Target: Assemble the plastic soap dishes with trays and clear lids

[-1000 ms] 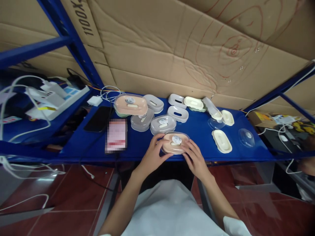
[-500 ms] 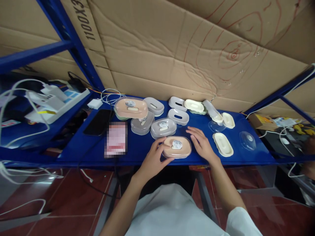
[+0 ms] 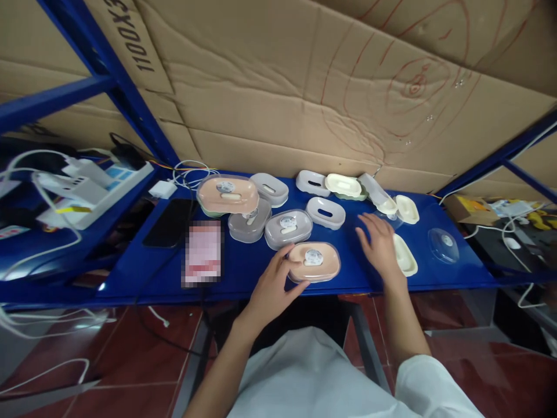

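Note:
My left hand [image 3: 275, 281] grips the left end of a pink soap box [image 3: 324, 266] with a clear lid and a round sticker, near the table's front edge. Thumb and fingers sit on its near and far sides. My right hand [image 3: 378, 244] is held with fingers apart and nothing in it. It covers part of a cream soap tray [image 3: 405, 256]; whether it touches the tray I cannot tell. Left of that hand lies a grey soap tray [image 3: 337, 217] with a slot. A lidded grey soap box [image 3: 278, 233] sits behind my left hand.
Another pink box [image 3: 209, 196] is stacked at the back left, beside more grey boxes. Cream trays [image 3: 343, 184] and a loose clear lid [image 3: 442, 245] lie toward the right. A black phone [image 3: 167, 223], cables and a power strip [image 3: 100, 194] are on the left. Cardboard [image 3: 261, 87] stands behind.
My right hand has moved right, away from the pink box and toward the cream tray. The slotted grey tray sits a little farther right. My left hand keeps its hold.

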The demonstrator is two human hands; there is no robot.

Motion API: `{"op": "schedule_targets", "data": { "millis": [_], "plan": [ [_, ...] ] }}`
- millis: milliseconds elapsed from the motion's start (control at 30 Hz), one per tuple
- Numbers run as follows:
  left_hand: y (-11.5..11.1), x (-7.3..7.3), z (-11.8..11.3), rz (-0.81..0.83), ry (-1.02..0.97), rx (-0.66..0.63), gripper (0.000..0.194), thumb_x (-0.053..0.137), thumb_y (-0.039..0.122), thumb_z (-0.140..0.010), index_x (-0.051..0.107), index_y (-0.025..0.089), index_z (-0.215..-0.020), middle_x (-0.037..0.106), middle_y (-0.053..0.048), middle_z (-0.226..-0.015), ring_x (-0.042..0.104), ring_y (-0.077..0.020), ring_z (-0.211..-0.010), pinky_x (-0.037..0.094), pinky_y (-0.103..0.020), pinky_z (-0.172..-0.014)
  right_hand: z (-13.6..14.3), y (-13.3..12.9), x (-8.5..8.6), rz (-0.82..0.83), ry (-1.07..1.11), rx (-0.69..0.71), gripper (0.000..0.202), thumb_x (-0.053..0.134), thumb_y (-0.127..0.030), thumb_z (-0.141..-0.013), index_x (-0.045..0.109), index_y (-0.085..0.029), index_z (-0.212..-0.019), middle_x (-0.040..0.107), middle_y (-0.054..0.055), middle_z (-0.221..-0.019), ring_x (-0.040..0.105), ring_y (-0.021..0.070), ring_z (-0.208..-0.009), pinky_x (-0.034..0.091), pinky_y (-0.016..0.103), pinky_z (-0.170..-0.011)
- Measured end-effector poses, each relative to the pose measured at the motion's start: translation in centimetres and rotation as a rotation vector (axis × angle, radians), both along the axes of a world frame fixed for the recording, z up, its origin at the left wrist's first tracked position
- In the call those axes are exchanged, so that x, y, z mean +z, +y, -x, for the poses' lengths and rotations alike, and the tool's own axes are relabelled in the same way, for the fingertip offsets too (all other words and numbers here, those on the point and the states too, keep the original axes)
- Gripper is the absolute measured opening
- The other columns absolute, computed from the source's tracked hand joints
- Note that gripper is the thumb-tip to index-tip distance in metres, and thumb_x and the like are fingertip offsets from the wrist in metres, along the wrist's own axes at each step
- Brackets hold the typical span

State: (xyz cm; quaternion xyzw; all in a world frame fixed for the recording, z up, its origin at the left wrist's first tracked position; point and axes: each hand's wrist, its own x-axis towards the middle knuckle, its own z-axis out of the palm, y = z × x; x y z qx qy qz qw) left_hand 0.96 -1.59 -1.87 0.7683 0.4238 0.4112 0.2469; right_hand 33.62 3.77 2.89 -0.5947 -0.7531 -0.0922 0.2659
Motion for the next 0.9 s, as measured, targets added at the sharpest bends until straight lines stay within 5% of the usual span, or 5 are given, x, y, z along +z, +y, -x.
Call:
{"op": "schedule_targets", "data": {
  "millis": [100, 267, 433, 667, 900],
  "plan": [
    [0.1, -0.1, -0.4, -0.016, 0.03, 0.037, 0.035, 0.079, 0.032, -0.094, 0.057, 0.027, -0.121, 0.052, -0.011, -0.156, 0.056, -0.03, -0.147, 0.055, -0.047, -0.114, -0.5, -6.1, -0.6, 0.009, 0.136, -0.037, 0.041, 0.05, -0.037, -0.111, 0.06, -0.027, -0.15, 0.066, 0.012, -0.15, 0.057, 0.0321, -0.145, 0.044, 0.058, -0.122],
    [0.2, 0.3, -0.8, -0.043, 0.161, -0.017, 0.037, 0.079, 0.036, -0.094, 0.064, 0.028, -0.127, 0.054, -0.011, -0.159, 0.056, -0.0336, -0.145, 0.049, -0.054, -0.119, 2.2, -12.2, -3.0, 0.186, 0.12, 0.186, 0.07, 0.065, -0.04, -0.105, 0.036, -0.036, -0.168, 0.025, 0.01, -0.179, 0.032, 0.035, -0.163, 0.044, 0.058, -0.125],
    [0.0, 0.7, -0.7, -0.041, 0.254, -0.073, 0.046, 0.067, 0.037, -0.102, 0.058, 0.033, -0.147, 0.042, -0.01, -0.172, 0.053, -0.0324, -0.149, 0.048, -0.052, -0.12, 3.3, -10.3, -3.5, 0.13, 0.074, 0.217, 0.064, 0.064, -0.035, -0.106, 0.042, -0.036, -0.165, 0.041, 0.011, -0.172, 0.045, 0.0341, -0.156, 0.046, 0.057, -0.123],
    [-0.4, 0.2, -1.1, -0.101, 0.259, 0.046, 0.055, 0.064, 0.037, -0.103, 0.05, 0.031, -0.157, 0.051, -0.013, -0.163, 0.055, -0.0322, -0.147, 0.051, -0.051, -0.117, 4.4, -8.0, -3.7, 0.092, 0.086, -0.063, 0.055, 0.055, -0.043, -0.109, 0.048, -0.031, -0.162, 0.051, 0.017, -0.161, 0.054, 0.0372, -0.145, 0.051, 0.058, -0.11],
    [-0.3, 0.5, -1.0, -0.141, 0.323, -0.038, 0.052, 0.061, 0.035, -0.105, 0.054, 0.034, -0.156, 0.063, -0.008, -0.154, 0.064, -0.0295, -0.135, 0.05, -0.049, -0.114, -1.0, -9.6, -4.8, -0.06, 0.024, -0.424, 0.062, 0.052, -0.054, -0.107, 0.05, -0.02, -0.159, 0.056, 0.024, -0.155, 0.052, 0.0438, -0.139, 0.037, 0.069, -0.112]
  ]
}}
